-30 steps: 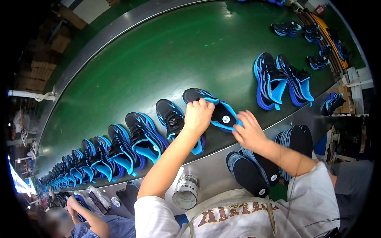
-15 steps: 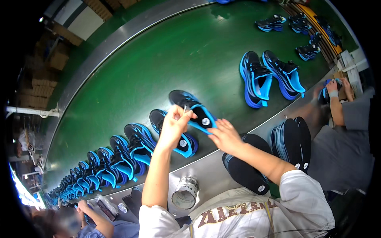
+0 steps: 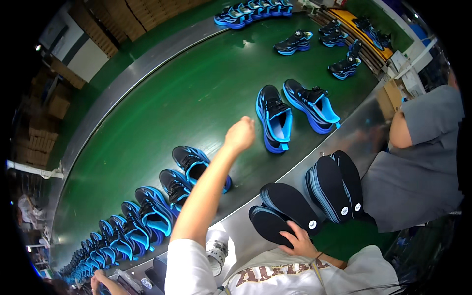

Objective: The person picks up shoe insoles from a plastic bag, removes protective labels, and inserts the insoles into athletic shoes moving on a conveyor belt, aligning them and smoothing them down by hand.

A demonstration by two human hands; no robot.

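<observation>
My left hand (image 3: 240,135) is closed and raised over the green belt, close to the left shoe of a black and blue sneaker pair (image 3: 275,120). Whatever it may hold is hidden by its fingers. At the front edge, my right hand (image 3: 301,242) has its fingers spread and touches a pile of black insoles (image 3: 265,226). Another insole (image 3: 290,204) overlaps that pile, with a round white sticker at its heel. Left of my left forearm, a black and blue sneaker (image 3: 189,160) stands at the near end of a long row.
More stacked insoles (image 3: 324,187) lie on the metal ledge to the right. A white-and-grey can (image 3: 216,253) stands beside my left sleeve. Several sneakers (image 3: 293,43) sit farther along the belt (image 3: 162,113). A person in grey (image 3: 408,182) is at the right; another person's hand (image 3: 101,282) shows lower left.
Both hands have left the sneaker they were at. My left hand moved right toward the sneaker pair; its thin stick no longer shows. My right hand came back to the insoles. The view shifted.
</observation>
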